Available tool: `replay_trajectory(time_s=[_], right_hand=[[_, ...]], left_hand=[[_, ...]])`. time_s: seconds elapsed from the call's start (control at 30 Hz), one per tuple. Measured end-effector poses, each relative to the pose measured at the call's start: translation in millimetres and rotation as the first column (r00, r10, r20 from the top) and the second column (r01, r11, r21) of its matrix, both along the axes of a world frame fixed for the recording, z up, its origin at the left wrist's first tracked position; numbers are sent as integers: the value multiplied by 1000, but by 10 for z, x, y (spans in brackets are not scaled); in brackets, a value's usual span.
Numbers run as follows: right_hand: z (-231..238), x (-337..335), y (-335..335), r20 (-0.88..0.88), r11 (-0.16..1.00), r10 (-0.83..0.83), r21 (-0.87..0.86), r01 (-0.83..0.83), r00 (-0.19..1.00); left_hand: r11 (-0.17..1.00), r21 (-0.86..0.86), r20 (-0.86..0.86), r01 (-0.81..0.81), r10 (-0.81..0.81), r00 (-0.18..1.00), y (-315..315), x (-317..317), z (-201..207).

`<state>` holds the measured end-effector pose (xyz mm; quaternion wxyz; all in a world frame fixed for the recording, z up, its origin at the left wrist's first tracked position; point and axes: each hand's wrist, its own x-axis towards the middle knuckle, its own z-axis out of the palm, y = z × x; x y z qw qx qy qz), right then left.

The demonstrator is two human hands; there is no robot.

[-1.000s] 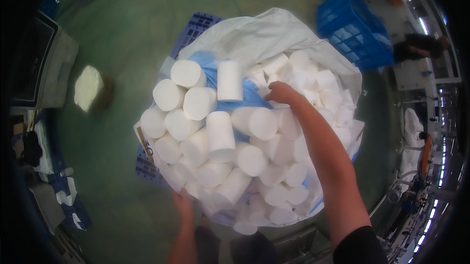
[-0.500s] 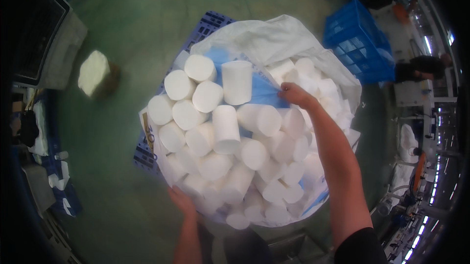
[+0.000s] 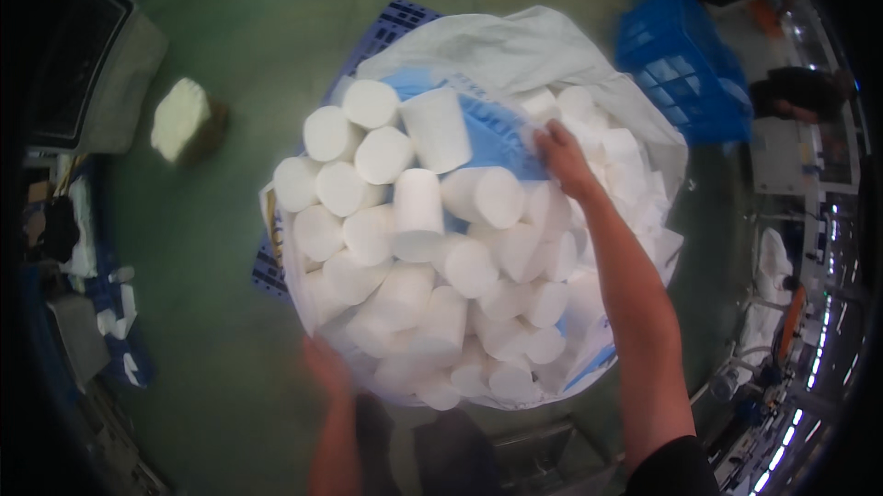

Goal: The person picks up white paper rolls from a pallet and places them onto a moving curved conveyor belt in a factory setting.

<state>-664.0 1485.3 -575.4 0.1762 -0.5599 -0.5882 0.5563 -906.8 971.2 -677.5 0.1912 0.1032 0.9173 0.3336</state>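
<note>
Many soft-looking white cylindrical rolls (image 3: 418,216) lie heaped in a large white sack (image 3: 543,41) with its mouth spread wide. Among them is a blue printed plastic bag (image 3: 492,124), partly under the rolls. My right hand (image 3: 566,163) reaches over the heap, its fingers closed on the right edge of this blue bag. At the sack's near left edge is my left hand (image 3: 326,367). It touches or holds the sack's rim there; its fingers are blurred and partly hidden.
Under the sack, a purple-blue plastic pallet (image 3: 391,22) shows. A blue crate (image 3: 676,64) stands at the far right. On the green floor to the left is a block with a white top (image 3: 179,119). Machinery (image 3: 791,312) lines the right side; a grey cabinet (image 3: 133,82) is at left.
The heap sits slightly higher in view. My right hand has shifted a little up and right with the blue bag's edge, and more of its printed surface shows. One upright roll beside it leans more.
</note>
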Motion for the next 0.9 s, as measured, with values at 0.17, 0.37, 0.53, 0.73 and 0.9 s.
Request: replay_trajectory(time_s=[0.17,0.37,0.53,0.73,0.9], right_hand=[[135,-188,-137,251,912,21,391,-122,968],[1,43,-166,372,960,110,202,-196,922],[-7,194,-517,353,805,-210,592,-44,912],[616,782,-3085,259,820,-535,387,421,804],[316,1239,-5377,461,504,-771,23,863,438]], left_hand=[[998,59,40,-18,16,999,118,31,50],[978,76,-47,194,-191,980,-280,-255,-725],[931,244,677,-271,37,735,248,-634,-172],[822,436,804,-366,-172,570,470,-1294,-414],[926,308,865,-218,-177,469,1169,-1889,-533]])
